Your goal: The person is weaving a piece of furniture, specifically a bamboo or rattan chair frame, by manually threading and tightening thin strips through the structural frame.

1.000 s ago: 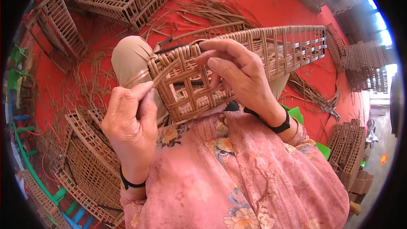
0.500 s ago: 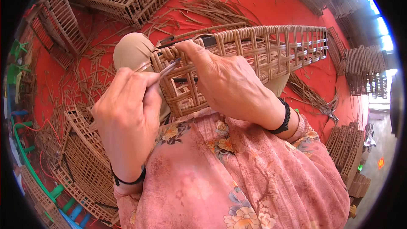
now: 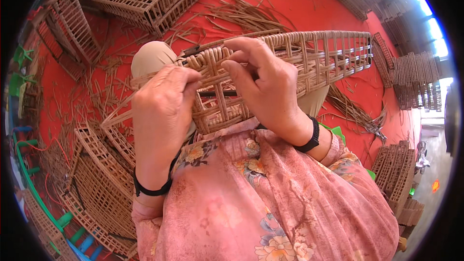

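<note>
Gripping a woven cane basket [image 3: 290, 63], both hands [image 3: 162, 108] [image 3: 266, 87] pinch its rim.

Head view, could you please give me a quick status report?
Left hand and right hand both closed on the woven cane basket, at its near end. Basket across the lap. Nothing in the way.

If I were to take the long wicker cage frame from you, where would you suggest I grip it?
Grip the wicker cage frame at its free far end, coming from the person's right. It juts out unsupported there, and its open slats give finger holds; the left hand and right hand crowd the near end.
</note>
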The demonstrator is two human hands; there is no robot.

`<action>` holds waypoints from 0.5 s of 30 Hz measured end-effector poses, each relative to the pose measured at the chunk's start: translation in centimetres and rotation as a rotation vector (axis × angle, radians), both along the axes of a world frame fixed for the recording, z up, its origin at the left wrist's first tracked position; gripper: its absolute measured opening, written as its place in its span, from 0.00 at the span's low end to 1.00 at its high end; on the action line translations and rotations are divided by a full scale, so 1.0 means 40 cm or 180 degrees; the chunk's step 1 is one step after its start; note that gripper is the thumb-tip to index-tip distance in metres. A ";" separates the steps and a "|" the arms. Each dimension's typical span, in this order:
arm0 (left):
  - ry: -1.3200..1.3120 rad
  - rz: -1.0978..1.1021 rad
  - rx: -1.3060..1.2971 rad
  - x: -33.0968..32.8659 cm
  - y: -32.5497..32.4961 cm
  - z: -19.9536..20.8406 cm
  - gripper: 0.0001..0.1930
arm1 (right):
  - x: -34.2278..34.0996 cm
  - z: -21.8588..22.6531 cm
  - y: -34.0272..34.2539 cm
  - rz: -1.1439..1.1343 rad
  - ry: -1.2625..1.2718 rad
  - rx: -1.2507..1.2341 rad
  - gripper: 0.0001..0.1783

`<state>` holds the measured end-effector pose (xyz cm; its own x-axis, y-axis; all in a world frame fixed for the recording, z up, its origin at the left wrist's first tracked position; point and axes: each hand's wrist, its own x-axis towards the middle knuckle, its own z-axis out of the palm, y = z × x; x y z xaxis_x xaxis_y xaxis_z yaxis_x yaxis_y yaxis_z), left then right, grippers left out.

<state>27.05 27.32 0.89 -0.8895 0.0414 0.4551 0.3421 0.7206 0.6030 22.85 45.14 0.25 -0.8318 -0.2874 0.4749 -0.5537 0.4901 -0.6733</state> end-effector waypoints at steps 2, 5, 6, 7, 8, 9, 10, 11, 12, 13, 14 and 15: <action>0.0019 -0.0008 -0.0099 -0.005 0.015 -0.006 0.07 | -0.010 0.005 0.011 -0.0174 0.0115 0.0042 0.14; 0.0502 0.0056 -0.0451 -0.015 0.034 0.004 0.09 | -0.015 0.017 0.039 -0.0168 -0.0348 -0.0434 0.16; 0.0964 0.0139 -0.0698 -0.020 0.040 0.007 0.10 | -0.011 0.021 0.053 -0.0202 -0.0361 -0.0641 0.16; 0.0973 0.0118 -0.0700 -0.026 0.048 0.009 0.10 | -0.008 0.030 0.064 -0.0222 -0.0352 -0.0647 0.16; 0.0947 -0.0118 -0.0341 -0.035 0.056 0.009 0.11 | -0.005 0.042 0.074 -0.0078 -0.0657 -0.1335 0.15; 0.0914 -0.0353 0.0018 -0.045 0.065 0.007 0.12 | -0.004 0.048 0.084 0.0073 -0.0958 -0.2023 0.15; 0.0696 -0.0590 0.0435 -0.059 0.077 -0.003 0.11 | -0.006 0.050 0.093 0.0125 -0.1027 -0.2130 0.15; 0.0699 -0.0615 0.0432 -0.062 0.086 -0.003 0.11 | -0.007 0.050 0.099 0.0105 -0.1013 -0.2139 0.15; 0.0034 -0.0618 0.1056 -0.064 0.094 -0.003 0.10 | -0.009 0.049 0.104 0.0026 -0.1152 -0.2053 0.15; -0.0650 -0.0609 0.1665 -0.065 0.102 -0.003 0.09 | -0.011 0.045 0.109 -0.0054 -0.1298 -0.1970 0.15; -0.0663 -0.0625 0.1654 -0.066 0.106 -0.002 0.09 | -0.019 0.037 0.116 -0.0073 -0.1299 -0.1984 0.15; -0.0679 -0.0485 0.1660 -0.066 0.110 0.002 0.09 | -0.031 0.025 0.123 -0.0045 -0.1036 -0.1382 0.15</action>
